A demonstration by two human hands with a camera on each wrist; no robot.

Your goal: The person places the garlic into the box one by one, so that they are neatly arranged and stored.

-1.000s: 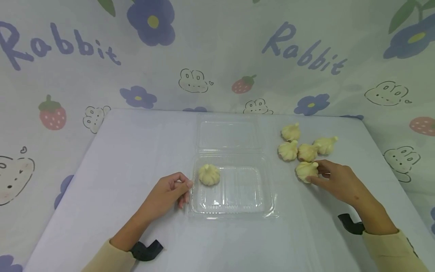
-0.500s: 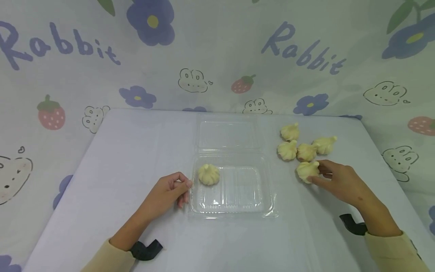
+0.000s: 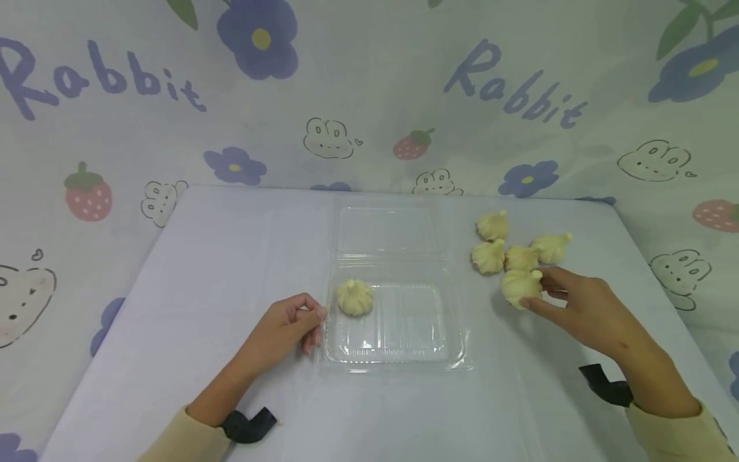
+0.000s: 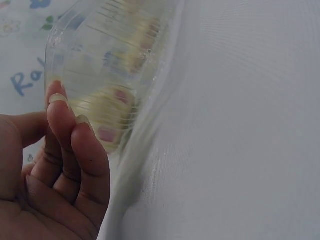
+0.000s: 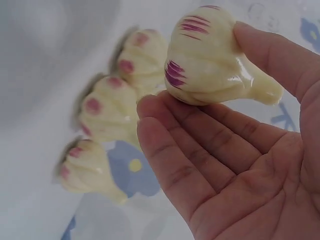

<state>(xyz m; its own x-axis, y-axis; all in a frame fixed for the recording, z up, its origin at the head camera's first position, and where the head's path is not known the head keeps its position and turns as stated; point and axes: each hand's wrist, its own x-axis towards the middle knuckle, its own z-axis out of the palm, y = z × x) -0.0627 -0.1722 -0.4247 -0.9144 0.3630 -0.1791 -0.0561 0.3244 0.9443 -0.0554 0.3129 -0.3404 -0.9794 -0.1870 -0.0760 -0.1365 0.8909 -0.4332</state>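
Observation:
Between thumb and fingers my right hand (image 3: 583,311) pinches a garlic bulb (image 3: 519,287), pale cream with a stubby stem. The right wrist view shows purple streaks on this garlic bulb (image 5: 200,60), raised above the table. At the left, my left hand (image 3: 285,330) pinches the rim of a clear plastic clamshell container (image 3: 398,367), its fingers curled at the edge in the left wrist view. The container lies with its lid (image 3: 389,231) folded back. One garlic bulb (image 3: 355,298) sits upright in its left part.
Several more garlic bulbs (image 3: 488,256) lie clustered at the back right of the white table (image 3: 242,256), just beyond the right hand. A printed cloth (image 3: 369,83) with rabbits and flowers hangs behind. A black strap piece (image 3: 249,426) shows at the left wrist.
My right hand has raised the garlic bulb slightly off the table, and its shadow now falls apart from it. The left hand and the container stay where they were.

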